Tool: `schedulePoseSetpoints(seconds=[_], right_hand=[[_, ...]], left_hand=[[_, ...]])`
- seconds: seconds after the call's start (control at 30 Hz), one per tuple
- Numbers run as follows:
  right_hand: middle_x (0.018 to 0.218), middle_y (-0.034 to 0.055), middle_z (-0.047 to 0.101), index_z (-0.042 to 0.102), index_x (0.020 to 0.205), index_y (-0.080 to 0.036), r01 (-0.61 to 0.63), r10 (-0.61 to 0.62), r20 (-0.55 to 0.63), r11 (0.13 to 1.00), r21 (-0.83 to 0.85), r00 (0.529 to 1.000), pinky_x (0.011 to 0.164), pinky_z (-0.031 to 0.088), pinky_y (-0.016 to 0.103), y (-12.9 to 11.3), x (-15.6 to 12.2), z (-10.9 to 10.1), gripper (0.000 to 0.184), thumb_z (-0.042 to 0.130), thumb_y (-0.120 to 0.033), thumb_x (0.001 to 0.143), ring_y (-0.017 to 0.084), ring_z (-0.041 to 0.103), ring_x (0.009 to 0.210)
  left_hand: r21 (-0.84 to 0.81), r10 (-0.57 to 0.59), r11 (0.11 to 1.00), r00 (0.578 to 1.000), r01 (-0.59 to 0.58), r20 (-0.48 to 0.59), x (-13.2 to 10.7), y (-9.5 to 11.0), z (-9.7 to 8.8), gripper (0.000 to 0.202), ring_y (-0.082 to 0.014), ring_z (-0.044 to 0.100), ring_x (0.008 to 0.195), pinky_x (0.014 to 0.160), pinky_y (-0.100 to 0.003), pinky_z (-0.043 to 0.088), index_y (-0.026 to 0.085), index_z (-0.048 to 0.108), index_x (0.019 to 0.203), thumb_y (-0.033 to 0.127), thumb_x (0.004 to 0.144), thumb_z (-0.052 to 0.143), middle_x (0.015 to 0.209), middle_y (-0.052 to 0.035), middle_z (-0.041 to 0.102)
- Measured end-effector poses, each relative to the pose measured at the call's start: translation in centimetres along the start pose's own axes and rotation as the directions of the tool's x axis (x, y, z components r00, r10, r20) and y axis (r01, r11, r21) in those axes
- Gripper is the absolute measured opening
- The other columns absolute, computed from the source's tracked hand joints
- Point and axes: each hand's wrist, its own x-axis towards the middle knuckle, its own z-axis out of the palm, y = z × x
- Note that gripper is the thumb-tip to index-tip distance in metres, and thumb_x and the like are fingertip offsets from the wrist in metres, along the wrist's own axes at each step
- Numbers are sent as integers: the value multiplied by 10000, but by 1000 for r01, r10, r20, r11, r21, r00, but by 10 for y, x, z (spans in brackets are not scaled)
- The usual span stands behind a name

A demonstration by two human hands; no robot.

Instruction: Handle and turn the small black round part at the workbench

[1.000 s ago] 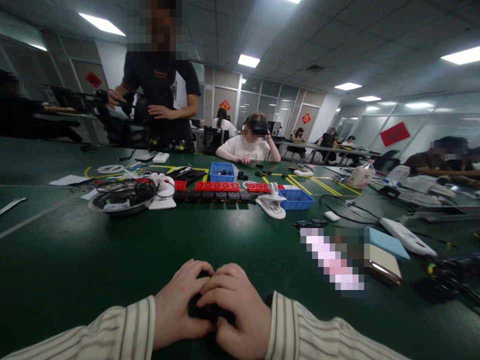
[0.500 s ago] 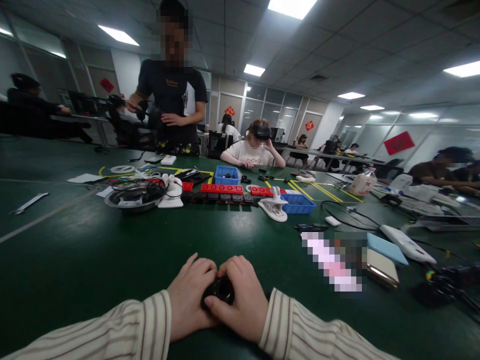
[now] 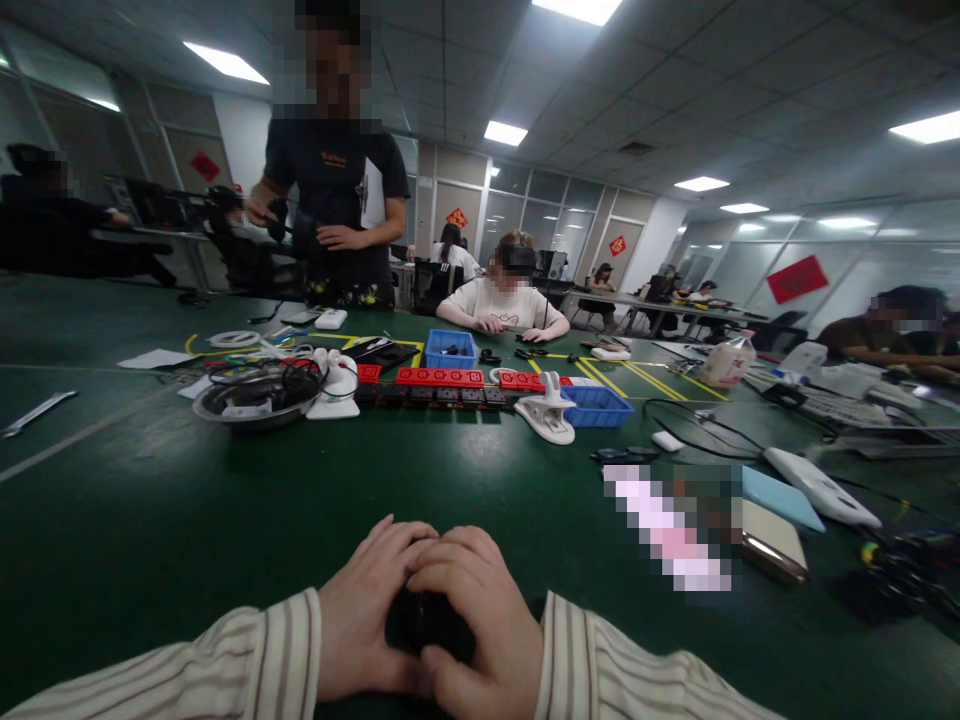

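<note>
My left hand (image 3: 360, 615) and my right hand (image 3: 480, 620) rest together on the green table (image 3: 187, 520) at the near edge, fingers curled round a small black object (image 3: 431, 625). Most of that object is hidden between my palms, so I cannot make out what it is. Both wrists wear striped sleeves.
Farther back lie a metal bowl of cables (image 3: 259, 395), red and black power strips (image 3: 439, 378), two blue bins (image 3: 596, 405), a white clamp (image 3: 547, 410), and phones and a white device (image 3: 821, 488) at the right. A person stands behind the table; others sit around it.
My fingers have closed over the black object, which showed as a round ring half a second ago. The view has shifted slightly.
</note>
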Motion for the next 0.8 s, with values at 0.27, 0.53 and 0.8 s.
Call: schedulePoseSetpoints(seconds=[0.27,0.53,0.8], right_hand=[[807,38,504,507,793,-179,-312,298,-94,922,-229,950,708,356,350,6,-7,12,426,487,-600,740,190,441,751],[864,33,589,558,848,-191,-48,52,23,987,-156,998,785,349,345,3,-5,8,244,462,-190,623,183,463,858],[888,-4,655,544,796,-217,110,-102,127,992,-59,987,850,337,365,0,-4,4,183,408,-203,675,174,507,899]], left_hand=[[62,-71,995,997,73,-38,2,17,-2,529,-246,530,907,1032,-552,178,195,562,912,464,490,735,899,-20,553],[-60,21,998,995,-15,101,6,6,-6,293,-226,489,908,916,-423,360,203,610,808,207,522,678,921,-10,504],[-58,98,994,990,-93,102,4,-1,-3,498,-256,489,967,992,-528,263,230,563,1015,404,570,702,1017,-34,517]])
